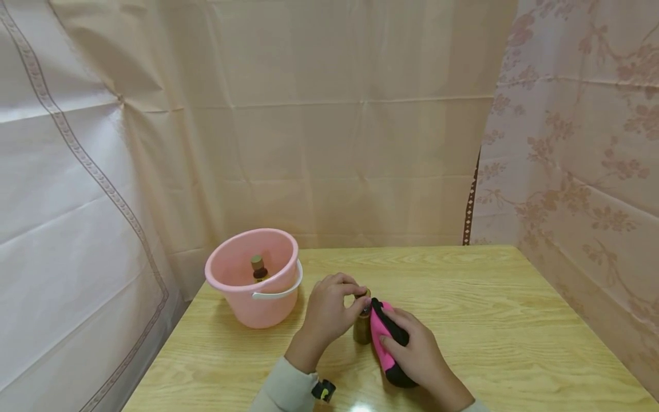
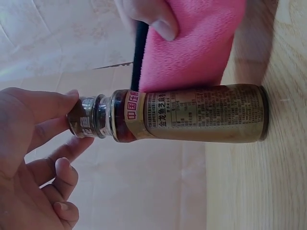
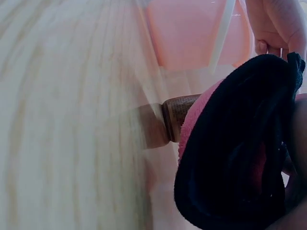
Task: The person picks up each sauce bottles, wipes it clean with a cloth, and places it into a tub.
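Note:
My left hand [image 1: 328, 309] pinches the brown cap [image 2: 81, 120] of a small sesame oil bottle [image 2: 201, 115] between thumb and forefinger, the other fingers loosely bent. The bottle stands upright on the table. My right hand [image 1: 421, 350] grips a pink plush piece with black parts [image 1: 382, 337], its exact kind unclear. Its pink side lies against the bottle in the left wrist view. In the right wrist view the black part [image 3: 230, 153] hides most of the bottle, leaving its base [image 3: 177, 112] showing.
A pink bucket [image 1: 259, 309] with a white handle [image 1: 280, 294] stands at the table's left. Inside it is another brown-capped bottle [image 1: 259, 268]. The wooden table [image 1: 489, 309] is bordered by hanging curtains [image 1: 334, 143] at the back and sides.

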{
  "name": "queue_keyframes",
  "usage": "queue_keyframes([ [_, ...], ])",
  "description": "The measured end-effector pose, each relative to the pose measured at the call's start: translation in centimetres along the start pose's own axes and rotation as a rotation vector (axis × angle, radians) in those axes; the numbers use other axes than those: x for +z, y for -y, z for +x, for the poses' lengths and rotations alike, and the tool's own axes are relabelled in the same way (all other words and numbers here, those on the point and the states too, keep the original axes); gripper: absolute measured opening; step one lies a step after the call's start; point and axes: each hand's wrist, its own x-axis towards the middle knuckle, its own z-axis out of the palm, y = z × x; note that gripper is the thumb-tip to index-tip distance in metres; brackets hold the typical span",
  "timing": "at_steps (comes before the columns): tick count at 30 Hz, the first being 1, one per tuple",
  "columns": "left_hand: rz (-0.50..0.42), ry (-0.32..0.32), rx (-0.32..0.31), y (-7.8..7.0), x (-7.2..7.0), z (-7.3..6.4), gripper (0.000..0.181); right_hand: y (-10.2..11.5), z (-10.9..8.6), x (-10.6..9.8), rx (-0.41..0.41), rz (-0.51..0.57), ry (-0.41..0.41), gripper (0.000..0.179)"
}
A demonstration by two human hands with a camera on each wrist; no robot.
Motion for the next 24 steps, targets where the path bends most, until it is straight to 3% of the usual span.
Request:
queue_keyframes([
  [8,0.020,0.027,0.002,-0.13,-0.30,0.04,0.019,-0.17,0.08,0.16,0.018,-0.018,0.029,0.053],
  [24,0.102,0.007,0.038,-0.48,-0.58,-0.19,0.017,-0.36,0.04,0.15,0.018,-0.026,0.044,0.050],
])
